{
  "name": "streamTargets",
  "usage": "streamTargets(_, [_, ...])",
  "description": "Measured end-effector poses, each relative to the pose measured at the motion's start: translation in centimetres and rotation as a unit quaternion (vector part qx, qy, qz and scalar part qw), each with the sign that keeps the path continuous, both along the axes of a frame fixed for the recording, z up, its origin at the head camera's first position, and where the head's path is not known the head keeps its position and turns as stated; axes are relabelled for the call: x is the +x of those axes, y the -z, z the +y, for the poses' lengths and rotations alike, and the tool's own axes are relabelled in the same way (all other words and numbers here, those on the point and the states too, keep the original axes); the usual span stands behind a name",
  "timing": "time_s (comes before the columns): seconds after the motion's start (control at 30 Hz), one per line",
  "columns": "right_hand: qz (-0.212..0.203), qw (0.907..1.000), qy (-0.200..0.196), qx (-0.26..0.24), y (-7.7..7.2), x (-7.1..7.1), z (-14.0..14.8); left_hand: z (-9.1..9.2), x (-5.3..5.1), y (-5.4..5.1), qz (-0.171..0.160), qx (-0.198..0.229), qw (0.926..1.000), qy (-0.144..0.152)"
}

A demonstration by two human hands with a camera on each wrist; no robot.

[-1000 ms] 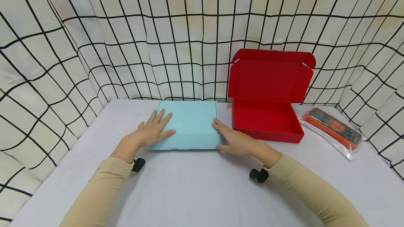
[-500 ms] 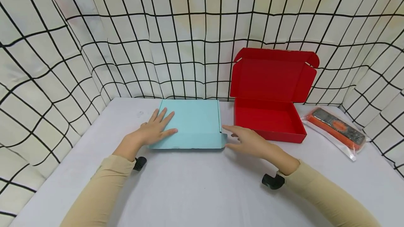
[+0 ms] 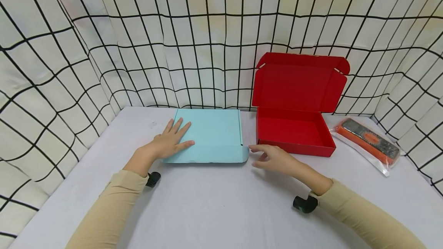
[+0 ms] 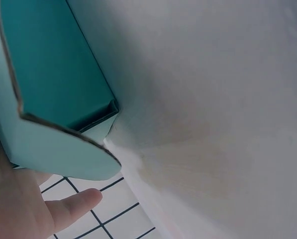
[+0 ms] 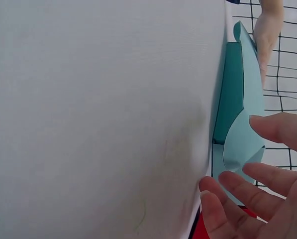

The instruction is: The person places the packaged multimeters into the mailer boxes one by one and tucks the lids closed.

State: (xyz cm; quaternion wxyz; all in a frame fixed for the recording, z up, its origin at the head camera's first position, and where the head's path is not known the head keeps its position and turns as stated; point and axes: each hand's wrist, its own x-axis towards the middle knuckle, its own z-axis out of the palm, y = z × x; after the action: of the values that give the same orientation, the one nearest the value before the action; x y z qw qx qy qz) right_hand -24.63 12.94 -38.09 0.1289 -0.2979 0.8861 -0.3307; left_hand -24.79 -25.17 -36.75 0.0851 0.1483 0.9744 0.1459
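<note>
A light blue cardboard box [image 3: 216, 130] lies on the white table with its lid down. Its front flap [image 3: 207, 154] sticks out and is not tucked in; the left wrist view shows the dark teal front wall [image 4: 53, 59] beneath it. My left hand [image 3: 164, 143] rests on the lid's left side, fingers spread. At the front right corner, my right hand [image 3: 278, 159] is beside the flap's rounded side tab [image 5: 238, 142], fingers apart and slightly bent. Whether the right thumb or a fingertip touches the tab, I cannot tell.
A red cardboard box [image 3: 294, 148] stands to the right with its lid raised. Farther right lies an orange and grey device, like a multimeter [image 3: 370, 138], in a clear plastic bag. Cloth with a black grid [image 3: 207, 57] encloses the table's back and sides.
My right hand has come off the box's right side and moved right and slightly nearer. The flap's right tab now shows. My left hand has stayed on the lid.
</note>
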Motion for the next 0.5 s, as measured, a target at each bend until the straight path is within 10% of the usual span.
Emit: streamTargets(0.5, [-0.028,0.9994,-0.013,-0.017,0.5,-0.7,-1.2,0.0,-0.2,0.2,0.007,-0.006,1.0000,0.000])
